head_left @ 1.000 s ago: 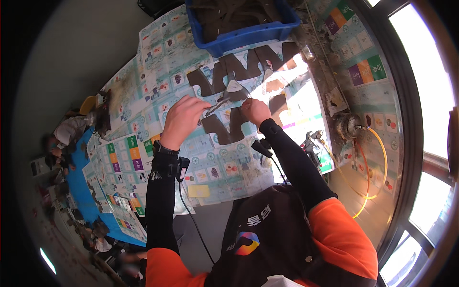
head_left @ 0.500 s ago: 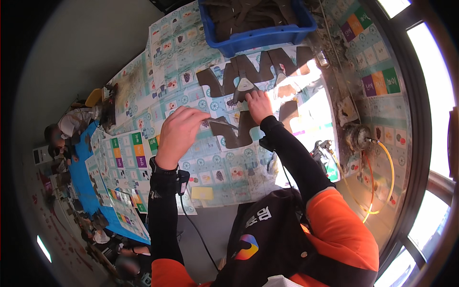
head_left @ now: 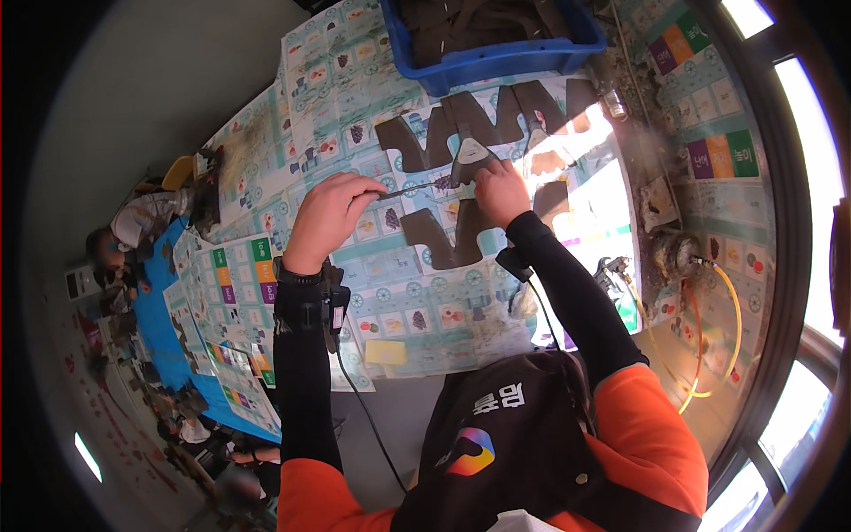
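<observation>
My left hand point(head_left: 326, 217) is closed, pinching one end of a thin dark strip point(head_left: 408, 190) that reaches right over the table; whether it is a tool or a flat piece seen edge-on, I cannot tell. The closed fingers of my right hand point(head_left: 503, 189) grip the lower right edge of a dark brown flat piece with a pale patch point(head_left: 463, 168). Nearer me lies a V-shaped dark brown piece point(head_left: 443, 251). Beyond both hands, a zigzag row of dark brown cut pieces point(head_left: 424, 146) is laid out, partly in sunlight.
A blue bin point(head_left: 523, 67) of dark pieces stands at the far edge. Patterned sheets cover the table. A yellow note point(head_left: 386, 352) lies at the near edge. To the right are a spray gun point(head_left: 612, 277) and a yellow hose point(head_left: 729, 310). Other people point(head_left: 142, 222) sit at far left.
My left hand has moved left and away from me; the strip's free end has swung from pointing toward the near V-shaped piece to lying above it. My right hand stays on the pale-patched piece.
</observation>
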{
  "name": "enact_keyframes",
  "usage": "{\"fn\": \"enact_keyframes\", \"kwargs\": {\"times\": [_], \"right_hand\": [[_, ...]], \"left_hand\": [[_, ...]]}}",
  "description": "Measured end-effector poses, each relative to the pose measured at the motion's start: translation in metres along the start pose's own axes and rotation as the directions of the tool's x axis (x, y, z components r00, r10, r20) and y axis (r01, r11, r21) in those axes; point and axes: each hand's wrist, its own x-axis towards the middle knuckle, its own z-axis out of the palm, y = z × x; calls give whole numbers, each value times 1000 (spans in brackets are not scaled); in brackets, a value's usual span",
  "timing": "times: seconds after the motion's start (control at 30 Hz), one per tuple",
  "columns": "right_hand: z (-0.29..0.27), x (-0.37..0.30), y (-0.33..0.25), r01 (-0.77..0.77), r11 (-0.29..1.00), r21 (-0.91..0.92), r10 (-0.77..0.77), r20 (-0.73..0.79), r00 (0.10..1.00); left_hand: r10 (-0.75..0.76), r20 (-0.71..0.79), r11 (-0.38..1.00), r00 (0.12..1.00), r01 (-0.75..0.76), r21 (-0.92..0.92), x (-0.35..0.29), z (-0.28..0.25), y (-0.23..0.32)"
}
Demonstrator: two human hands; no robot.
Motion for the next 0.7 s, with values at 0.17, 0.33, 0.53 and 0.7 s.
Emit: {"fn": "enact_keyframes", "kwargs": {"times": [0.17, 0.33, 0.53, 0.7], "right_hand": [[-32, -13, -16, -135, 925, 356, 202, -160, 966], [-43, -47, 1, -314, 862, 398, 396, -142, 907], [-67, -80, 12, -302, 859, 413, 392, -151, 907], [-74, -99, 23, -344, 861, 376, 428, -169, 888]], "left_hand": [[-27, 104, 997, 994, 35, -72, 14, 6, -26], [-88, 199, 990, 976, 108, -94, 48, 42, -75], [-213, 166, 977, 963, 207, 54, 69, 72, -120], [-170, 153, 985, 974, 165, 47, 81, 87, -134]]}}
